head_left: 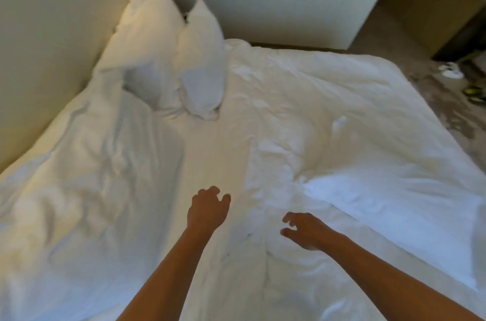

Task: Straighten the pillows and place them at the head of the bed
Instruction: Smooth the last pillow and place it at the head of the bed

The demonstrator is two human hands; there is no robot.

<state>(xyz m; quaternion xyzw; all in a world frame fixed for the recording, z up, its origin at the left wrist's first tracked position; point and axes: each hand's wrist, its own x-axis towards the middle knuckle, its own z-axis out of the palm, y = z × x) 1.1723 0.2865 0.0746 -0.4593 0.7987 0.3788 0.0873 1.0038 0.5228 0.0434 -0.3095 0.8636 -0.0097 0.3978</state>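
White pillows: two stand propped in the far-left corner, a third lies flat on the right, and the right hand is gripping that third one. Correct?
Not quite. In the head view the right hand is open and empty over the rumpled white duvet, short of the flat white pillow. The two propped white pillows do stand in the far-left corner.

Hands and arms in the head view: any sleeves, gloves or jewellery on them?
Nothing worn that shows. The left hand and right hand are bare, without gloves, rings or a watch. Both forearms are bare down to the frame's bottom edge, with no sleeve in view.
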